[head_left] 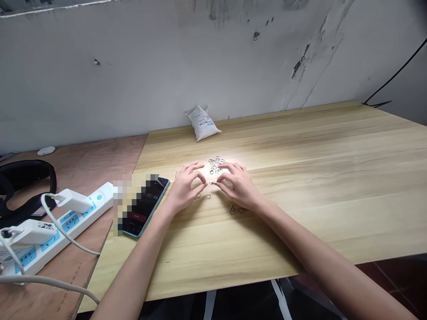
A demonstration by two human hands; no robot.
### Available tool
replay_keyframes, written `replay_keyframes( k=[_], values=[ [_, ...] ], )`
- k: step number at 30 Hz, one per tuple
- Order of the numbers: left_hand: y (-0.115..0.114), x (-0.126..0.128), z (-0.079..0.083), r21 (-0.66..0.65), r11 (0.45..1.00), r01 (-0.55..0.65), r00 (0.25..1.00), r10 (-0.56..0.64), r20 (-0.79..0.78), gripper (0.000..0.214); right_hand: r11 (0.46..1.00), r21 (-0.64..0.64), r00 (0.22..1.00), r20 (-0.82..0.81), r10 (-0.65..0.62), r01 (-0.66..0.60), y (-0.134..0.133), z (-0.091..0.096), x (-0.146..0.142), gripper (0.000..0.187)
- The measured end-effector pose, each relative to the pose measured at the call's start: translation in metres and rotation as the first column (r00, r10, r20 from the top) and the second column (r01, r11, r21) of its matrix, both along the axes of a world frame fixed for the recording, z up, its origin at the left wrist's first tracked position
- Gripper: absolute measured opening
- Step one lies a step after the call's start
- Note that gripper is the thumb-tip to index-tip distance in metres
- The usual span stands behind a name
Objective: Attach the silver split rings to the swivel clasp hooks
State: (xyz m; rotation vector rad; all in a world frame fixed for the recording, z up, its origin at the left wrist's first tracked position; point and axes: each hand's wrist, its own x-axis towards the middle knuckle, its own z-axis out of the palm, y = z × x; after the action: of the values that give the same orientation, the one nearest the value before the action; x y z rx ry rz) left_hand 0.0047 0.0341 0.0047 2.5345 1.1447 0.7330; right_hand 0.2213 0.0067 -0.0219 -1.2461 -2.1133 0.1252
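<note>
Over the wooden table my right hand (239, 186) pinches a small metal clasp (212, 183) between thumb and index finger. Facing it from the left, my left hand (187, 184) also has thumb and index finger pressed together. Whatever is between those fingertips is too small to make out. A loose metal ring (208, 196) lies just below the fingertips, and another ring (199, 195) is partly covered by my left thumb. Several shiny clasps form a pile (215, 162) beyond the hands. Under my right wrist lie more clasps with rings (232, 209).
A smartphone (147, 206) showing a timer lies left of my left forearm. Farther left, a white power strip (71, 224) with chargers and cables rests on a reddish board beside a black headband-like object (50, 178). A white packet (203, 124) leans near the wall.
</note>
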Motion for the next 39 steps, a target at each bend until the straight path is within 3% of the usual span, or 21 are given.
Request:
replay_keyframes(
  k=[8,22,27,30,39],
  values=[
    [-0.004,0.007,-0.005,0.005,1.0,-0.019,0.999,0.019,-0.029,0.011,1.0,0.014,0.999,-0.036,0.013,-0.013,0.0,0.001,0.001,0.009],
    [-0.003,0.007,-0.001,-0.122,0.991,-0.05,0.989,0.067,0.135,0.005,0.999,0.015,0.998,-0.057,0.03,-0.029,-0.002,0.003,0.0,0.009],
    [-0.001,0.003,-0.006,0.092,0.985,-0.149,0.989,0.15,-0.003,0.006,0.996,0.086,0.998,0.069,0.001,-0.007,-0.001,0.003,0.001,0.015],
    [-0.003,0.005,-0.007,0.2,0.971,-0.13,0.985,0.15,-0.09,0.008,0.99,0.143,0.992,0.123,-0.017,-0.001,-0.001,0.003,0.0,0.017],
    [-0.007,0.011,-0.005,0.239,0.97,-0.052,0.989,0.083,-0.121,0.01,0.986,0.137,0.988,0.106,-0.109,0.094,0.002,0.0,-0.001,0.018]
  ],
)
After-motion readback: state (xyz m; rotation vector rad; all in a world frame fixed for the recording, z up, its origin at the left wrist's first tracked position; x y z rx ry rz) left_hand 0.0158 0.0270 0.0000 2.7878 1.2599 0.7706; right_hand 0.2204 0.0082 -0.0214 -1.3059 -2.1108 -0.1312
